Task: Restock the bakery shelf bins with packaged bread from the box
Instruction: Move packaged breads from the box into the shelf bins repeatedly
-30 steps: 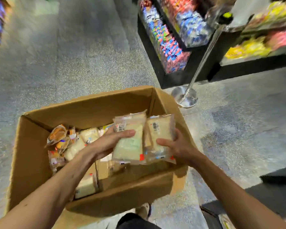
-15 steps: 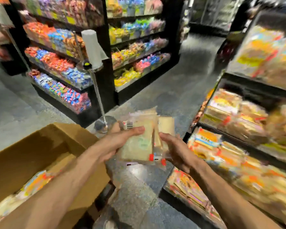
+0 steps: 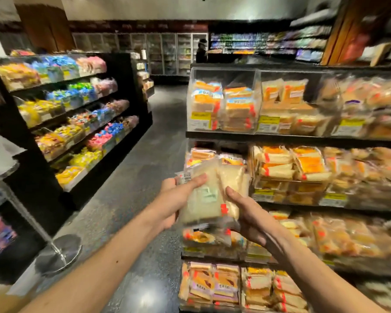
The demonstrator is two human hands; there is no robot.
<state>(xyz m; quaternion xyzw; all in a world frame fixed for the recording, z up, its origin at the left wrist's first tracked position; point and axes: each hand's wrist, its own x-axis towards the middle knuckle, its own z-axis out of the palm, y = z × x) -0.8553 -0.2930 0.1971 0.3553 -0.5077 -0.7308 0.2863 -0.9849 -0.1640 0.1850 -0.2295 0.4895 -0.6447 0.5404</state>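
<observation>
Between both hands I hold a stack of clear-wrapped pale bread packs (image 3: 209, 195), in front of the left end of the bakery shelf (image 3: 291, 137). My left hand (image 3: 178, 199) grips the stack from the left, thumb across the front pack near its barcode. My right hand (image 3: 248, 215) holds the right side, fingers curled against the back pack. The shelf's clear bins (image 3: 224, 100) hold orange and white wrapped bread on several tiers. Only a corner of the cardboard box (image 3: 2, 301) shows at the bottom left.
A candy shelf (image 3: 72, 114) stands across the aisle on the left. A metal post with a round base (image 3: 59, 254) rises from the floor near my left arm. The dark aisle floor (image 3: 158, 141) runs ahead to fridges, where a person (image 3: 201, 50) stands.
I have lifted the bread packs out of the box and turned right and up to face the bakery shelf. Both hands keep their hold, and the box has dropped out of view.
</observation>
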